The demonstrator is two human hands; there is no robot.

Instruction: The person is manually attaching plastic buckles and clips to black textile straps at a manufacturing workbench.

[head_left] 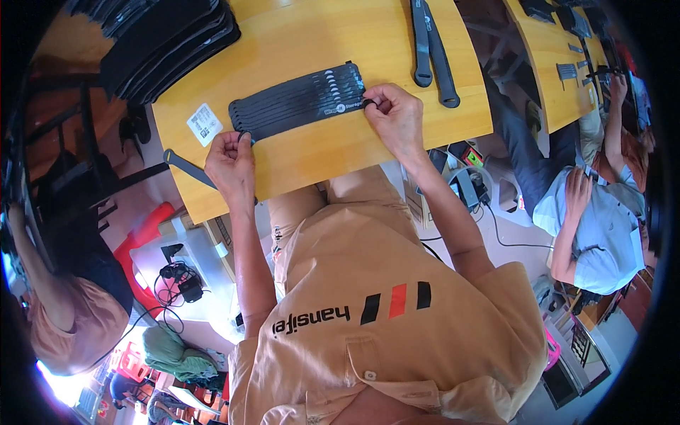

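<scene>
On the yellow wooden table (304, 32) a row of black straps (294, 103) lies overlapped side by side, slightly tilted, with rounded ends at the left and pale printing at the right. My left hand (232, 166) is closed in a pinch at the near left corner of the row, on the end of the nearest strap. My right hand (398, 117) pinches the same strap's right end, with something small and black at the fingertips. Fingers partly cover both strap ends.
A tall pile of black straps (170, 53) stands at the far left. A white printed label (205, 125) and a loose strap (190, 168) lie left of my hands. Two more straps (423, 46) rest at the right. Co-workers sit on both sides; a second table (549, 64) stands right.
</scene>
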